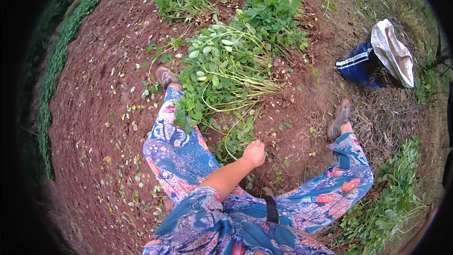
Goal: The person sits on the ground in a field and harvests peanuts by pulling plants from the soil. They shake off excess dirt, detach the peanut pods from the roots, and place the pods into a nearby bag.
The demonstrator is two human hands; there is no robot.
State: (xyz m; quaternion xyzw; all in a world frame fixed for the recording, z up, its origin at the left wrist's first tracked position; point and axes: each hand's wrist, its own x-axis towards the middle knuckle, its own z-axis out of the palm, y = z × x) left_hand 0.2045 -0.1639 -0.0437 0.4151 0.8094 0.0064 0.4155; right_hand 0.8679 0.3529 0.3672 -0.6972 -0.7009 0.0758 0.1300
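My left hand [254, 153] reaches down over the reddish soil between my legs, back up and fingers curled and partly hidden. It is beside the low leafy stems of uprooted peanut plants [230, 60]; whether it holds anything does not show. My right hand is out of view. The plants lie in a heap ahead of me, leaves mostly to the left, pale stems running right to roots with some pods [286, 97] on the soil.
A blue and white woven sack [389, 56] with printing stands at the right, its mouth folded. More cut greenery [393, 198] lies behind my right foot. My shoes [166, 77] stand wide apart around the heap. Fallen leaves dot the soil at left; a green crop row borders it.
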